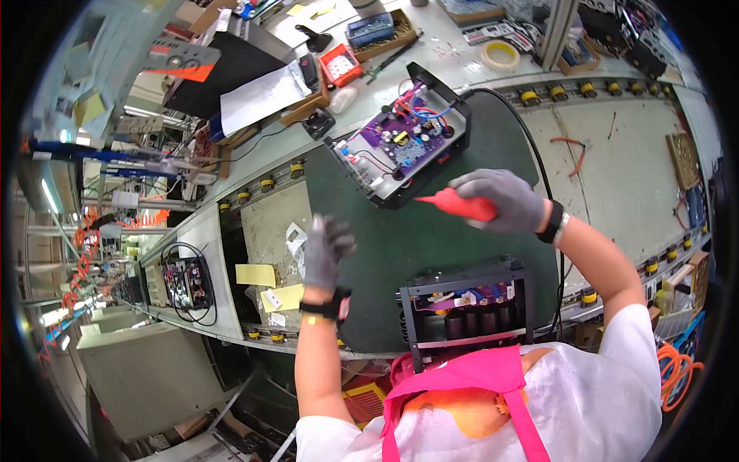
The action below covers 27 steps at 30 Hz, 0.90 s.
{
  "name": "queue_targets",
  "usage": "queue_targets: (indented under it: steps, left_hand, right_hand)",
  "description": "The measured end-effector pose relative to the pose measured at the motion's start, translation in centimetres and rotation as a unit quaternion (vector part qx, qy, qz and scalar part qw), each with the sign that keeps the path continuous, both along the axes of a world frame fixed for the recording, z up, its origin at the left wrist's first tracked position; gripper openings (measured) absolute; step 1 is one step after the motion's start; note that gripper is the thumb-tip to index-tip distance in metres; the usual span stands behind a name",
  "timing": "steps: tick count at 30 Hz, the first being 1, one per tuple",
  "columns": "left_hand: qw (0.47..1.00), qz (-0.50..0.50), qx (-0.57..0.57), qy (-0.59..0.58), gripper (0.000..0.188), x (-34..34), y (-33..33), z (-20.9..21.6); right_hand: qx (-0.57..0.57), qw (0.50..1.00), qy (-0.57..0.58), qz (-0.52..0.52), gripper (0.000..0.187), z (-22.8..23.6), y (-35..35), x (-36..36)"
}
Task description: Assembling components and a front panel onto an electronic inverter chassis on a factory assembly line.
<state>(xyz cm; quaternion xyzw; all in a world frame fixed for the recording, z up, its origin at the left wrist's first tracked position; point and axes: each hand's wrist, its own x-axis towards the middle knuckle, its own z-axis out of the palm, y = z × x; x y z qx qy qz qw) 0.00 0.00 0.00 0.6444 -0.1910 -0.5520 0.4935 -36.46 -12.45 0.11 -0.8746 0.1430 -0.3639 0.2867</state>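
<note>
Red bottle (pixel 468 204) was clamped in the right hand's (pixel 509 202) grip, left hand's (pixel 327 245) fingers apart; dispensing step, probably, so careful aim was needed toward the board (pixel 404 141), 11 o'clock from the bottle.

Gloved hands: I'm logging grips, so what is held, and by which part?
Right hand: the red squeeze bottle, by its wide body. Left hand: nothing visible.

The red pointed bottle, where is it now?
The red pointed bottle is right of centre in the head view, in the gray-gloved right hand, over the dark green mat, near the open purple-board device.
</note>
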Motion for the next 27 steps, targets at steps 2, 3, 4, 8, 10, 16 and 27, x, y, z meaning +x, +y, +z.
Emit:
queue_targets:
  steps: [2,3,4,8,10,16,27]
  left_hand:
    - [0.99,-0.058,0.03,-0.122,0.043,-0.4,5.4,0.4]
    - [0.979,-0.083,0.03,-0.185,0.037,-0.9,8.3,0.5]
    - [0.975,-0.083,0.028,-0.206,0.032,-1.7,11.1,0.3]
    - [0.985,-0.043,0.071,-0.153,0.025,-5.3,19.5,-0.6]
    - [0.987,-0.032,0.092,-0.128,0.024,-7.3,21.3,-1.8]
    - [0.954,-0.188,0.058,-0.228,0.049,-10.8,23.3,-4.1]
    - [0.888,-0.386,-0.115,-0.224,0.094,-9.0,24.3,-4.8]
  right_hand:
    - [-0.048,0.999,-0.004,0.011,0.048,-1.6,-0.3,1.6]
    - [-0.059,0.998,0.006,0.014,0.048,-2.3,-0.3,2.2]
    - [-0.071,0.997,0.016,0.019,0.048,-2.8,-0.3,2.9]
    - [-0.101,0.995,0.017,0.022,0.049,-4.5,-0.5,6.1]
    - [-0.099,0.995,0.019,0.017,0.048,-5.1,-0.4,7.0]
    - [-0.043,0.999,-0.005,-0.008,0.044,-5.1,0.1,7.5]
    - [0.173,0.959,-0.153,-0.168,0.05,5.1,8.6,-1.3]
